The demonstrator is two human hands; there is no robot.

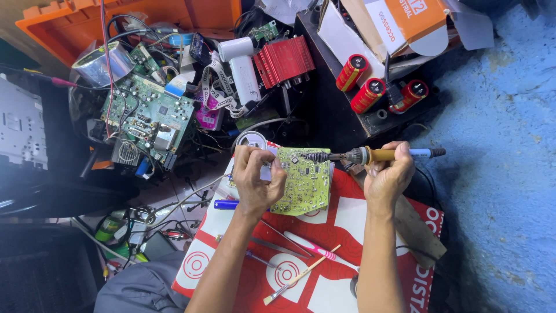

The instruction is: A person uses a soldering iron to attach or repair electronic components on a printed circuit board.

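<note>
My left hand (255, 177) grips the left edge of a small yellow-green circuit board (304, 179) and holds it over a red and white printed sheet (347, 232). My right hand (387, 174) holds a soldering iron (370, 155) by its yellow handle. The iron lies level, with its dark tip touching the board's upper edge. Thin solder wire seems to run from my left fingers; I cannot tell for sure.
A brush (298, 278), tweezers (284, 240), a pink tool (310, 246) and a blue pen (226, 204) lie on the sheet. A larger green circuit board (147, 116), a tape roll (107, 61), a white device (243, 66), a red heatsink box (284, 61) and red capacitors (368, 93) crowd the back. The blue wall (498, 145) lies to the right.
</note>
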